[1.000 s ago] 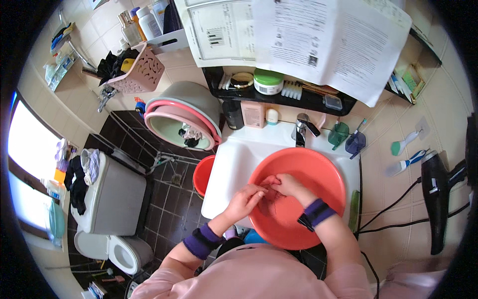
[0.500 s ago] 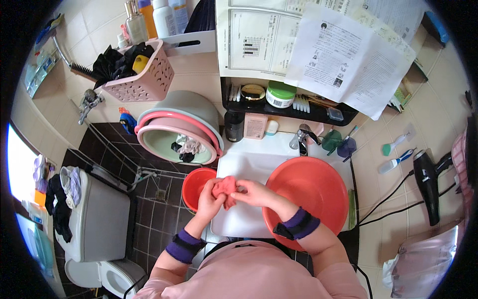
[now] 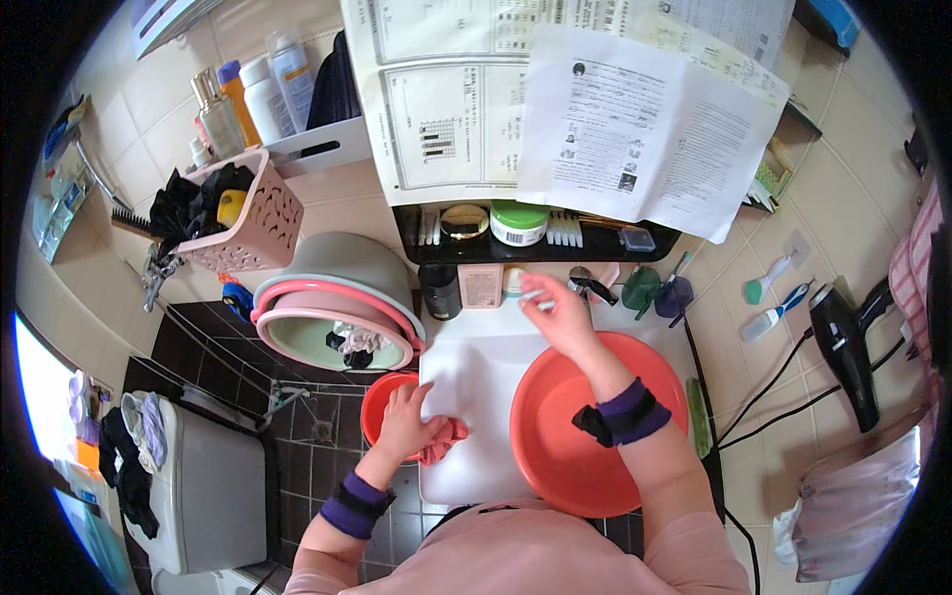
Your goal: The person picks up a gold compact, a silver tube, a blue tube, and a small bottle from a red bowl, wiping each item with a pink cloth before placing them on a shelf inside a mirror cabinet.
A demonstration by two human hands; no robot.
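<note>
My left hand (image 3: 405, 421) is at the left edge of the white sink (image 3: 476, 382), beside a small red bucket (image 3: 375, 409). It holds a crumpled red cloth (image 3: 443, 443), which hangs below the thumb against the sink; part of the cloth is hidden under the palm. My right hand (image 3: 560, 317) reaches over the back of the sink with thumb and fingers apart. Its fingertips are close to a small white container (image 3: 513, 283) on the ledge. Below the right forearm, a large orange-red basin (image 3: 565, 426) sits in the sink.
Behind the right hand is the tap (image 3: 585, 283), beside green and dark cups (image 3: 642, 289). A black shelf (image 3: 575, 243) with toiletries overhangs the ledge. Stacked basins (image 3: 332, 283) lean at the left, below a pink basket (image 3: 260, 223). A hair dryer (image 3: 843, 352) hangs at the right.
Both hands held the red cloth together above the sink. My right hand has left it and moved away to the sink's back ledge, while my left lowered the cloth toward me.
</note>
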